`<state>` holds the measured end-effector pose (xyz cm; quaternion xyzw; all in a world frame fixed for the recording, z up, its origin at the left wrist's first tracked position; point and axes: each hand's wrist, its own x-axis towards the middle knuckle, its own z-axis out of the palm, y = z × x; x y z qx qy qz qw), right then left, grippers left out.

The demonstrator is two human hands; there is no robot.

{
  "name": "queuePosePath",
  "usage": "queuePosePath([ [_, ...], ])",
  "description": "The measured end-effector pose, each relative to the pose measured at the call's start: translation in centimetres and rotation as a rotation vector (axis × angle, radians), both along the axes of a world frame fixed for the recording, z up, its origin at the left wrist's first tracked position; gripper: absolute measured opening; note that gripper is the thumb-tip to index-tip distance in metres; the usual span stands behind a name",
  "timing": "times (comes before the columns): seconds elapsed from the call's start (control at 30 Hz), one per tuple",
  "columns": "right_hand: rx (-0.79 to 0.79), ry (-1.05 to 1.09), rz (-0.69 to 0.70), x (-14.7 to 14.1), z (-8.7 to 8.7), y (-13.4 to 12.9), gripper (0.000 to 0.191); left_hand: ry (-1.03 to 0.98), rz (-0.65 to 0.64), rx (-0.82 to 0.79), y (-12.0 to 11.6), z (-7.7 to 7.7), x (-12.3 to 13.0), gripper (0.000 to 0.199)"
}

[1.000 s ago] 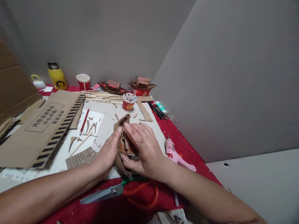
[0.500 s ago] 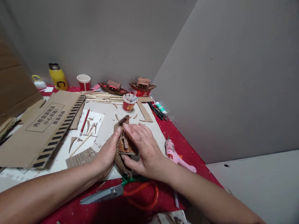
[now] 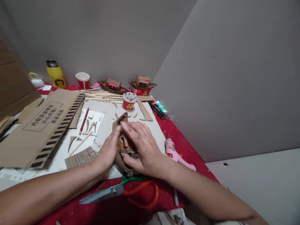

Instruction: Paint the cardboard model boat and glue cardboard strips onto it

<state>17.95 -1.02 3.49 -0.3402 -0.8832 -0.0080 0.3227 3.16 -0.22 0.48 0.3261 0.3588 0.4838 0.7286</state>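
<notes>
A small brown cardboard boat point(image 3: 124, 144) stands between my two hands, its pointed end away from me. My left hand point(image 3: 108, 150) presses along its left side, thumb near the far tip. Around the right side wraps my right hand point(image 3: 142, 145), fingers over the top edge and thumb inside the near part. Much of the hull's right side is hidden by that hand. Just below the boat lie scissors point(image 3: 114, 190) with orange and green handles.
A pink glue gun point(image 3: 177, 156) lies at the right. Flat cardboard point(image 3: 44, 131) covers the left. Behind are a paper cup point(image 3: 129, 102), wooden sticks point(image 3: 103, 95), two model boats point(image 3: 112, 86) and a yellow bottle point(image 3: 56, 75). A red pencil point(image 3: 84, 121) rests on paper.
The view has shifted slightly. Both hands keep their hold on the boat, and its far tip leans a little differently between them.
</notes>
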Motion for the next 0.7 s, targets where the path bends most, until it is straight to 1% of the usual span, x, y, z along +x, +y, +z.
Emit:
queuePosePath([
  [0.2, -0.017, 0.006, 0.002, 0.1, 0.0, 0.3, 0.082, -0.029, 0.0, -0.025, -0.1, -0.2, 0.2, 0.053],
  [0.4, -0.098, -0.002, 0.041, 0.9, 0.1, 0.3, 0.081, -0.138, -0.036, -0.138, -0.1, 0.3, 0.4, 0.048],
  [0.53, -0.077, 0.042, 0.03, 1.2, 0.6, -0.1, 0.081, -0.197, -0.022, -0.168, 0.3, 0.8, 0.3, 0.044],
  [0.7, -0.051, 0.047, 0.001, 0.8, 0.8, -0.2, 0.079, -0.202, 0.005, -0.155, 0.4, 0.6, 0.2, 0.044],
])
